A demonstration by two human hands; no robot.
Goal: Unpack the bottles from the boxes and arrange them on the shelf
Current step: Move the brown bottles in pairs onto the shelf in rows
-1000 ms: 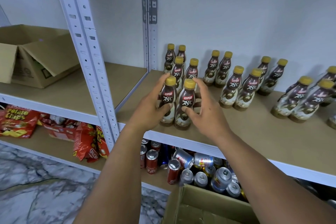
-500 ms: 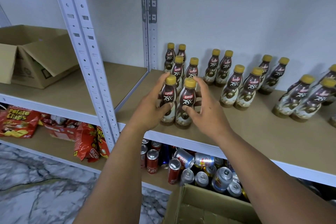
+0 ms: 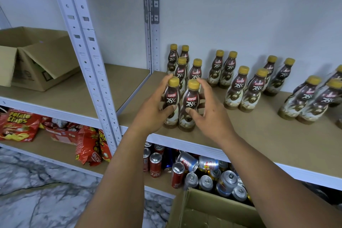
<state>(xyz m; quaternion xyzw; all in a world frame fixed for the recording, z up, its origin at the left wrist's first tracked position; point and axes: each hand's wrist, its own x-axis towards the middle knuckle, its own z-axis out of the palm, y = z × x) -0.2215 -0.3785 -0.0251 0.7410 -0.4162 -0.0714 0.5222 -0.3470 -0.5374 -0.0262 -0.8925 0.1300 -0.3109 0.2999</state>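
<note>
Front pair of bottles gripped at shelf front edge: left bottle wrapped by left hand, right bottle by right hand, fingers curled round far side, thumbs pressed on labels. Bases seen planted on shelf board. Beyond fingers, two more pairs lined up behind. Right of right hand, further pairs set out along wall. Judged: well advanced, row nearly filled. Box open below wrists; contents hidden, remaining count cannot be told.
</note>
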